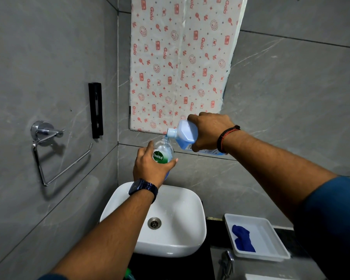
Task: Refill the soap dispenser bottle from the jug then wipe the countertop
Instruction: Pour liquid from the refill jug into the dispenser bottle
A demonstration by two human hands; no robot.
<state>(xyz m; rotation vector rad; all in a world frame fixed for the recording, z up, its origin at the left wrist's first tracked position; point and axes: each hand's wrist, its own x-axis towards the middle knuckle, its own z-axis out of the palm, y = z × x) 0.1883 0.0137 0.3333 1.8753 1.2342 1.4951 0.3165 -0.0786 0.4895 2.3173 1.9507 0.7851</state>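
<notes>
Your left hand (148, 168) grips the bottle (163, 150); at two o'clock, your right hand (210, 132) grips the tipped jug (185, 134), refilling. Next: level it before overflow.

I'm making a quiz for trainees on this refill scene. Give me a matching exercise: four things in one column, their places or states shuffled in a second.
1 jug
2 dispenser bottle
3 blue cloth
4 towel ring

a lies in the white tray
b fixed to the wall
c tilted in the right hand, pouring
d gripped by the left hand, being filled

Pairs: 1-c; 2-d; 3-a; 4-b
</notes>
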